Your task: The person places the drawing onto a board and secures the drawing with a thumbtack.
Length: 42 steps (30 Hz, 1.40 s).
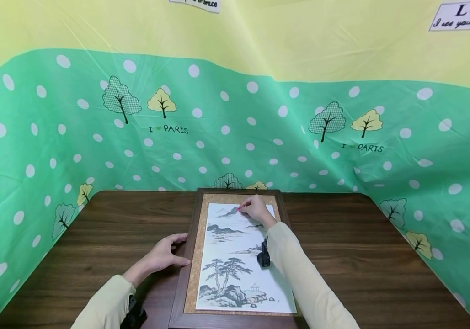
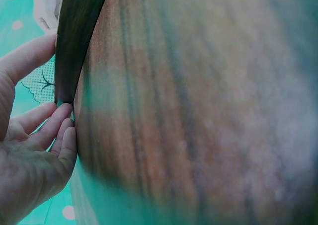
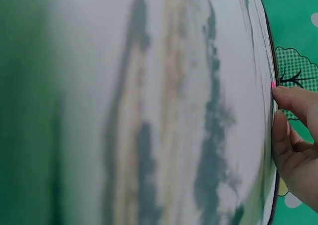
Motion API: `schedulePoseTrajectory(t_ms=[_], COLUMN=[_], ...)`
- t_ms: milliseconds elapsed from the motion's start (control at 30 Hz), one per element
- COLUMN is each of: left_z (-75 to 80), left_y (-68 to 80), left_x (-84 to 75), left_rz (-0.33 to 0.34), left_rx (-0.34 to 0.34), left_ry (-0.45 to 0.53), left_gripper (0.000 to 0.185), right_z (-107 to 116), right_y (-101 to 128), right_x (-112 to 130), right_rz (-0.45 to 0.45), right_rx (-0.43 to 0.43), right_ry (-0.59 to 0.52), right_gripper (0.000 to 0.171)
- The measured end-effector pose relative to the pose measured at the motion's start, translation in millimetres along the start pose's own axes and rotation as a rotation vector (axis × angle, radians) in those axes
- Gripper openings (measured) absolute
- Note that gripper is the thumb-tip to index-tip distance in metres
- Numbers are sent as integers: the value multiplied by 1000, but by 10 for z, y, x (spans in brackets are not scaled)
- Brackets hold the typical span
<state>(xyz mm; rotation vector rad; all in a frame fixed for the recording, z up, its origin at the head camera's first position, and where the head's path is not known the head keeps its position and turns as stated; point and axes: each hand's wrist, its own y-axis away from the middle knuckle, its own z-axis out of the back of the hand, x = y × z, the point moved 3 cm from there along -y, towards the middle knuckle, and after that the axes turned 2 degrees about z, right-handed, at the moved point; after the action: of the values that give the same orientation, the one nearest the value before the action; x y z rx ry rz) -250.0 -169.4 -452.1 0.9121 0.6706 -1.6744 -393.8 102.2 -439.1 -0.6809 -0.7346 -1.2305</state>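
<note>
A sheet with an ink landscape (image 1: 226,237) lies on a cork board (image 1: 197,274) in a dark brown frame (image 1: 183,292). At the sheet's upper part, my right hand (image 1: 255,210) pinches a small pink pushpin (image 1: 239,209) by the grey mountain. In the right wrist view the pushpin (image 3: 273,85) shows at the fingertips, close against the paper; its point is hidden. My left hand (image 1: 162,253) rests at the frame's left side, thumb and fingers spread along the edge. The left wrist view has those fingers (image 2: 67,143) touching the frame's edge (image 2: 77,46).
The frame stands on a dark wooden table (image 1: 342,246), its top end at the table's far edge. Behind and around hangs a green and yellow curtain (image 1: 218,114) with dots and trees. A black camera (image 1: 264,256) sits on the right wrist, over the sheet.
</note>
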Motion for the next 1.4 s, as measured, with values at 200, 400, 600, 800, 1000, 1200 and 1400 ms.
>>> schedulePoseTrajectory(t_ms=[200, 400, 600, 800, 1000, 1200, 1400], left_z=[-5, -13, -23, -31, -18, -22, -7], left_y=[-4, 3, -14, -7, 5, 4, 14], left_x=[16, 8, -8, 15, 6, 1, -1], left_rz=[14, 13, 2, 20, 12, 21, -14], left_rx=[-8, -10, -11, -10, -10, -7, 6], left_ry=[1, -11, -10, -8, -12, -4, -9], left_gripper=[74, 74, 73, 73, 73, 74, 74], right_z=[8, 68, 198, 357, 548, 750, 949], right_y=[7, 28, 92, 210, 388, 628, 841], right_x=[39, 21, -12, 57, 71, 34, -75], right_rz=[-12, -27, -25, 28, 106, 170, 188], right_rx=[12, 101, 167, 153, 132, 151, 174], right_ry=[44, -67, -95, -5, 36, 46, -29], right_gripper=[10, 9, 15, 22, 27, 32, 32])
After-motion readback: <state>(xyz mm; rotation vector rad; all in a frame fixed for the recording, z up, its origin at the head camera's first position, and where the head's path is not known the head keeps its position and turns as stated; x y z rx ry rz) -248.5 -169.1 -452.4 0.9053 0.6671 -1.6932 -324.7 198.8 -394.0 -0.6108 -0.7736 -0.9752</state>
